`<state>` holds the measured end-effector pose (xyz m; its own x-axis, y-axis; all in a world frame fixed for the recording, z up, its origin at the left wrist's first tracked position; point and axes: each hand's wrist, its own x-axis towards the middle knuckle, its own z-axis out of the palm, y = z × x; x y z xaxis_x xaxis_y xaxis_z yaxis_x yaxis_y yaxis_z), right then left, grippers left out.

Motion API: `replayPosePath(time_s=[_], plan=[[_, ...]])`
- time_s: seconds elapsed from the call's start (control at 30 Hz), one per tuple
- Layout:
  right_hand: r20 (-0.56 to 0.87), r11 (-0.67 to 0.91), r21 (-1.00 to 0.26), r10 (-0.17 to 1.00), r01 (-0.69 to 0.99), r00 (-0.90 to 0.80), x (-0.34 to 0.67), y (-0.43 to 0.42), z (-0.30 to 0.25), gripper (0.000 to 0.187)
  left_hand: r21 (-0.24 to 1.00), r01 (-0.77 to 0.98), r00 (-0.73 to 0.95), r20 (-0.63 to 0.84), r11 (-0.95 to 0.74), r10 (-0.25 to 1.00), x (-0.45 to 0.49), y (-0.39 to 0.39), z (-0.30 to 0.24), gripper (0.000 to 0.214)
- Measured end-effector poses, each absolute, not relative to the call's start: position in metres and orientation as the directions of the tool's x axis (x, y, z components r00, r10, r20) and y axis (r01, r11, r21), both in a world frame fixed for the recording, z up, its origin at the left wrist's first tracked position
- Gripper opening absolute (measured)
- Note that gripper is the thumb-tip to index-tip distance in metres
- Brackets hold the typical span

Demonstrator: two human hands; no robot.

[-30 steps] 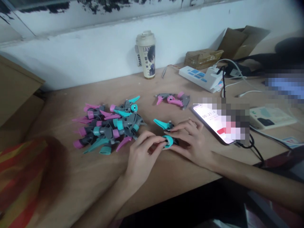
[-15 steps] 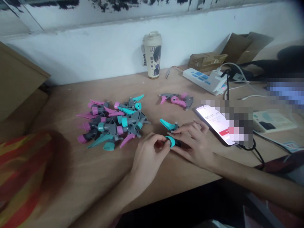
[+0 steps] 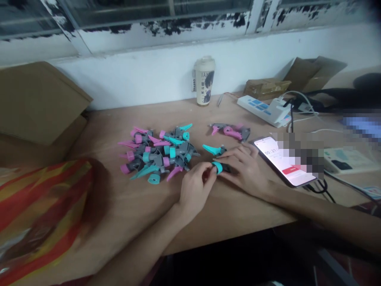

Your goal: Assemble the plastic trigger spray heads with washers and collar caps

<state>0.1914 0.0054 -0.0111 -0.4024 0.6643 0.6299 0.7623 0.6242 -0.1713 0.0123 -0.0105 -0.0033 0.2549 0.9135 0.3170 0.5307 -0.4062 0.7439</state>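
Note:
A grey and teal trigger sprayer head (image 3: pixel 213 150) lies on the table between my hands, its teal trigger pointing left. My left hand (image 3: pixel 193 186) pinches the teal screw collar (image 3: pixel 219 167) between thumb and fingertips. Over the grey body, my right hand (image 3: pixel 245 169) holds the sprayer head down, covering most of it. To the left lies a pile of sprayer heads (image 3: pixel 157 158), grey with pink or teal triggers and collars. Beyond my right hand are grey and pink sprayer heads (image 3: pixel 233 133), close together.
A phone (image 3: pixel 278 159) showing a timer lies right of my hands, with a cable. Behind stand a lidded cup (image 3: pixel 204 83), a power strip (image 3: pixel 262 109) and a small box (image 3: pixel 266 88). Cardboard (image 3: pixel 38 95) and a red-yellow striped bag (image 3: pixel 44 214) take up the left side.
The view has tilted up and turned left, so everything sits farther right. My left hand still grips the teal collar and my right hand the sprayer body, with little visible movement.

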Motion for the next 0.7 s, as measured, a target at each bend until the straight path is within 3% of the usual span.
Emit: replayPosePath(time_s=[0.17, 0.23, 0.33, 0.47, 0.6, 0.7], plan=[[0.604, 0.575, -0.248, 0.721, 0.78, -0.34, 0.184, 0.045, 0.017, 0.03, 0.816, 0.388, 0.227, 0.365, -0.428, 0.903, 0.013, -0.015, -0.004, 0.025], [0.599, 0.561, -0.268, 0.734, 0.783, -0.32, 0.169, 0.064, 0.03, 0.037, 0.761, 0.428, 0.311, 0.382, -0.487, 0.87, 0.015, -0.018, -0.005, 0.024], [0.524, 0.641, -0.259, 0.721, 0.723, -0.453, 0.132, 0.084, 0.046, 0.043, 0.678, 0.48, 0.435, 0.367, -0.557, 0.822, 0.017, -0.019, -0.007, 0.025], [0.427, 0.712, -0.16, 0.675, 0.684, -0.602, 0.08, 0.092, 0.052, 0.043, 0.641, 0.515, 0.494, 0.322, -0.57, 0.808, 0.019, -0.014, -0.009, 0.022], [0.396, 0.763, -0.163, 0.631, 0.625, -0.667, 0.076, 0.091, 0.055, 0.058, 0.617, 0.558, 0.502, 0.281, -0.555, 0.818, 0.019, -0.011, -0.009, 0.022], [0.342, 0.682, -0.197, 0.721, 0.704, -0.602, 0.117, 0.1, 0.059, 0.054, 0.603, 0.583, 0.505, 0.256, -0.544, 0.824, 0.019, -0.012, -0.009, 0.021]])
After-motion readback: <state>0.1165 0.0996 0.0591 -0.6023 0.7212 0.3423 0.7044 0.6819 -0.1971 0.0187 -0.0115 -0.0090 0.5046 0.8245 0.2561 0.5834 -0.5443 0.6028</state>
